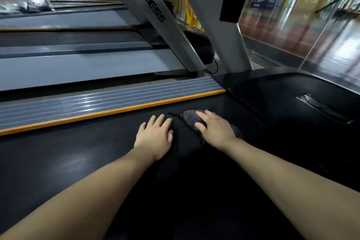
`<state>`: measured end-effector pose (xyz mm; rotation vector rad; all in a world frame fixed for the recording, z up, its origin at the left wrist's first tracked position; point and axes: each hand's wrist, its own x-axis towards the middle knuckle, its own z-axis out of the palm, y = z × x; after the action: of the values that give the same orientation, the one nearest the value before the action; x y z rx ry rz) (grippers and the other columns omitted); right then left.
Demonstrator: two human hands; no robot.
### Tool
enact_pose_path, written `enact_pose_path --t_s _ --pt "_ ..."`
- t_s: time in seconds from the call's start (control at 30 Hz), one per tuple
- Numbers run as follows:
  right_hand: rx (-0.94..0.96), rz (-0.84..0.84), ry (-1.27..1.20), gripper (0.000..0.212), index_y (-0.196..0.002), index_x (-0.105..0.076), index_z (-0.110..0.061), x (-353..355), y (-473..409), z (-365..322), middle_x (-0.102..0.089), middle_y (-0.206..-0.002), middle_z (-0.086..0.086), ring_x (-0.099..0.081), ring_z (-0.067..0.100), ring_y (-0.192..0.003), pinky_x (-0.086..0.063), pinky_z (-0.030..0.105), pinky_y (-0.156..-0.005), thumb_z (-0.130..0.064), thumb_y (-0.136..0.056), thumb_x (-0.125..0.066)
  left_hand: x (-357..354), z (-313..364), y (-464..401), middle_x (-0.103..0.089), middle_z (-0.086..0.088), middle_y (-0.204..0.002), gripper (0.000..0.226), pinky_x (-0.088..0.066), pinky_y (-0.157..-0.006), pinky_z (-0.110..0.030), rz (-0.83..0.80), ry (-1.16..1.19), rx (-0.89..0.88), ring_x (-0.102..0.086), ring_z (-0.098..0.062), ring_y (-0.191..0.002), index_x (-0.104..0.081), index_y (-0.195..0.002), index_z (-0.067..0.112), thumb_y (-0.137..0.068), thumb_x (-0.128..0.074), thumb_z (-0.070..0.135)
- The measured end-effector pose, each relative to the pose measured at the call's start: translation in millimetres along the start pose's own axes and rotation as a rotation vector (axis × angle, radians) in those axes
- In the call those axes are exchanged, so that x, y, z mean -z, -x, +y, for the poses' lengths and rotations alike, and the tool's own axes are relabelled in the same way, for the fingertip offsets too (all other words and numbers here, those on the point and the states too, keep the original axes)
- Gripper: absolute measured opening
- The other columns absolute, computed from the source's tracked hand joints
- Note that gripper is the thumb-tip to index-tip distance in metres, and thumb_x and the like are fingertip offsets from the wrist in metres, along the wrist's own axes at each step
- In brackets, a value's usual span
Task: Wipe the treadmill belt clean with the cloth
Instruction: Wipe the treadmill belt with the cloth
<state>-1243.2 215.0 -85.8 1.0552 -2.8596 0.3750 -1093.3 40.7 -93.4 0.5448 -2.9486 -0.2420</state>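
cloth (191,118) lies on treadmill belt (78,161), pressed under right hand (215,129); left hand (155,135) flat, fingers released.

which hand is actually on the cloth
The right hand: it presses flat on the dark grey cloth. The left hand rests on the bare black belt beside it.

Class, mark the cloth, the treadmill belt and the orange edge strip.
cloth (191,116): head view, grey fold ahead of the right hand's fingers.
treadmill belt (58,161): head view, bare black surface at left.
orange edge strip (116,111): head view, mid-length.
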Motion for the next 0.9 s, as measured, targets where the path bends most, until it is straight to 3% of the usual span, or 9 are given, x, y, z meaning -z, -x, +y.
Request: enact_pose_path --t_s 0.1,0.2,0.27,0.4,0.47,0.57,0.73,0.8,0.9 --pt "0.03 0.031 -0.056 0.046 -0.142 -0.054 -0.033 -11.0 -8.2 5.9 -0.049 -0.151 0.003 -0.045 0.027 -0.136 -0.036 0.04 -0.112 -0.043 -0.097 -0.057 -7.1 -7.7 -17.1 -0.018 0.006 -0.165 0.051 -0.016 -0.121 -0.047 -0.014 0.012 -0.002 -0.011 -0.022 -0.153 -0.026 -0.153 0.036 -0.103 -0.026 0.045" --pt "0.074 0.14 -0.134 0.034 -0.124 -0.069 -0.027 -13.0 -21.8 26.1 -0.066 -0.129 -0.002 -0.059 0.027 -0.118 -0.048 0.041 -0.101 -0.033 -0.09 -0.069 -13.0 -20.1 -32.9 -0.019 0.008 -0.165 0.052 -0.018 -0.121 -0.045 -0.02 0.003 -0.021 -0.011 -0.019 -0.153 -0.023 -0.155 0.039 -0.103 -0.023 0.047" --pt "-0.018 0.214 -0.126 0.031 -0.119 -0.071 -0.027 -10.5 -40.8 47.8 -0.069 -0.123 0.001 -0.062 0.03 -0.113 -0.051 0.042 -0.097 -0.03 -0.088 -0.071 -20.7 -29.3 -36.7 -0.021 0.011 -0.164 0.052 -0.017 -0.121 -0.043 0.003 -0.025 -0.039 -0.012 -0.016 -0.153 -0.024 -0.155 0.04 -0.103 -0.022 0.048" --pt "-0.339 0.213 -0.055 0.034 -0.128 -0.063 -0.037 -11.1 -78.3 72.9 -0.067 -0.123 0.008 -0.058 0.036 -0.112 -0.049 0.041 -0.095 -0.037 -0.094 -0.061 -33.0 -33.8 -32.8 -0.027 0.016 -0.161 0.053 -0.015 -0.122 -0.039 0.108 0.018 -0.012 -0.016 -0.008 -0.151 -0.035 -0.152 0.039 -0.1 -0.026 0.05" --pt "-0.368 0.254 0.004 0.034 -0.129 -0.061 -0.036 -16.2 -83.8 57.6 -0.069 -0.117 0.01 -0.058 0.038 -0.106 -0.048 0.042 -0.089 -0.038 -0.096 -0.057 -35.3 -33.6 -34.7 -0.031 0.016 -0.16 0.054 -0.017 -0.12 -0.038 0.131 0.017 -0.014 -0.019 -0.007 -0.15 -0.038 -0.15 0.036 -0.098 -0.03 0.05" --pt "-0.136 0.273 -0.089 0.035 -0.128 -0.057 -0.03 -27.4 -76.6 20.3 -0.072 -0.111 0.01 -0.06 0.04 -0.099 -0.048 0.043 -0.085 -0.033 -0.093 -0.061 -34.6 -34.9 -36.5 -0.039 0.009 -0.157 0.053 -0.02 -0.119 -0.038 0.177 0.044 -0.001 -0.025 -0.01 -0.149 -0.042 -0.147 0.03 -0.097 -0.037 0.047" --pt "0.225 0.224 -0.16 0.026 -0.117 -0.073 -0.029 -39.6 -68.4 15.8 -0.068 -0.119 -0.001 -0.058 0.029 -0.105 -0.047 0.039 -0.096 -0.031 -0.092 -0.063 -34.8 -36.6 -34.3 -0.046 0.007 -0.15 0.053 -0.025 -0.117 -0.04 0.203 0.021 0.019 -0.03 -0.014 -0.146 -0.05 -0.142 0.028 -0.095 -0.036 0.048" --pt "0.147 0.299 -0.087 0.022 -0.112 -0.074 -0.03 -33.5 -86.2 46.0 -0.064 -0.113 0.001 -0.058 0.028 -0.105 -0.049 0.037 -0.093 -0.03 -0.092 -0.065 -34.9 -37.7 -35.7 -0.045 0.008 -0.15 0.052 -0.024 -0.117 -0.041 0.196 0.012 0.016 -0.03 -0.013 -0.146 -0.051 -0.141 0.029 -0.095 -0.037 0.049" --pt "-0.152 0.329 0.092 0.024 -0.117 -0.069 -0.035 -18.2 -110.9 88.5 -0.056 -0.114 0.005 -0.052 0.03 -0.107 -0.05 0.04 -0.082 -0.036 -0.096 -0.058 -36.1 -39.0 -36.9 -0.046 0.009 -0.148 0.053 -0.024 -0.117 -0.042 0.206 -0.009 0.02 -0.031 -0.013 -0.145 -0.051 -0.14 0.03 -0.094 -0.035 0.051"
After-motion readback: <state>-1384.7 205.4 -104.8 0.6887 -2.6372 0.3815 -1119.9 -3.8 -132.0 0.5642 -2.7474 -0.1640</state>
